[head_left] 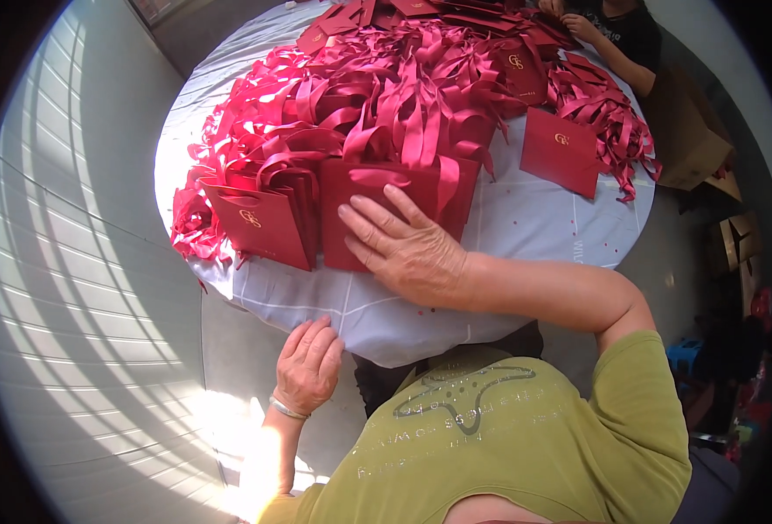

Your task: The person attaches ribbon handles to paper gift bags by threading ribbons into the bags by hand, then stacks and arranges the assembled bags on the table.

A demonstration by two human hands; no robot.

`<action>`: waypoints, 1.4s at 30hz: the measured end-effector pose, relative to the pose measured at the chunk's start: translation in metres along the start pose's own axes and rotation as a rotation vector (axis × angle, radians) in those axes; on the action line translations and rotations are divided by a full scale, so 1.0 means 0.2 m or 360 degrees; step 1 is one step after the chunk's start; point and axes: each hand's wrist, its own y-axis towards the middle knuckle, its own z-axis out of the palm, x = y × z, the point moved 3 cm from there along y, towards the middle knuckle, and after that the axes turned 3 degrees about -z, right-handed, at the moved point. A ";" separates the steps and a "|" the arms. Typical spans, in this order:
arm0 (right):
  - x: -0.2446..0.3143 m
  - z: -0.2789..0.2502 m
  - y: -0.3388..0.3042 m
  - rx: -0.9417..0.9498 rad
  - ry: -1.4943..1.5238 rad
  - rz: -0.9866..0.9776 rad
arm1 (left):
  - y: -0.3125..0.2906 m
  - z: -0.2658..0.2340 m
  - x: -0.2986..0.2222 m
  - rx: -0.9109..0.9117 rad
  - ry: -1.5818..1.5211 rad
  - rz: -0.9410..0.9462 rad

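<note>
My right hand lies flat with its fingers spread against the front of a red paper gift bag that stands near the table's front edge. Beside it on the left, another red gift bag with a gold emblem leans slightly. At the table's near edge, my left hand is closed with its fingers curled under. Whatever it may hold is hidden. Behind the front bags, red ribbon handles rise from tightly packed bags.
A single red bag lies at the right of the round table with its pale cloth. Ribbons heap beyond it. Another person's hand is at the far right. Cardboard boxes stand off to the right.
</note>
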 end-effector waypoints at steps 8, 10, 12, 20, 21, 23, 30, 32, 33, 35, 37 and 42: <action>-0.18 0.09 0.03 -0.0117 0.0081 -0.0063 | -0.01 -0.02 -0.01 -0.0007 -0.0051 -0.0012; -0.23 0.09 0.02 -0.0126 0.0031 -0.0083 | -0.01 -0.03 -0.02 0.0015 -0.0056 -0.0036; -0.29 0.10 0.03 -0.0099 -0.0023 -0.0068 | -0.01 -0.05 -0.01 0.0022 -0.0033 -0.0027; -0.21 0.11 0.00 -0.0296 -0.0007 -0.0092 | 0.14 -0.09 -0.09 0.0241 -0.0049 -0.0105; -0.19 0.09 -0.01 -0.0344 0.0044 -0.0112 | 0.18 -0.12 -0.10 0.0219 -0.0053 -0.0094; -0.19 0.04 -0.05 -0.0360 0.0096 -0.0170 | 0.25 -0.14 -0.11 0.0190 -0.0083 -0.0072; -0.31 -0.28 -0.33 -0.0797 0.0611 -0.0201 | 0.59 -0.10 -0.20 0.0085 -0.0252 0.0235; -0.49 -0.39 -0.48 -0.0984 0.0588 0.0178 | 0.70 -0.05 -0.26 0.0095 -0.0348 0.0418; -0.59 -0.39 -0.58 -0.1010 0.0405 0.0317 | 0.76 -0.03 -0.30 0.0104 -0.0366 0.0515; -0.80 -0.39 -0.73 -0.0806 0.0075 0.0894 | 0.86 0.02 -0.38 0.0088 -0.0421 0.0701; -0.95 -0.32 -0.90 -0.0555 -0.0229 0.1251 | 0.95 0.08 -0.44 0.0226 -0.0477 0.0889; -0.98 -0.22 -1.07 -0.0232 -0.0019 0.1321 | 1.13 0.32 -0.55 0.0371 -0.0561 0.0976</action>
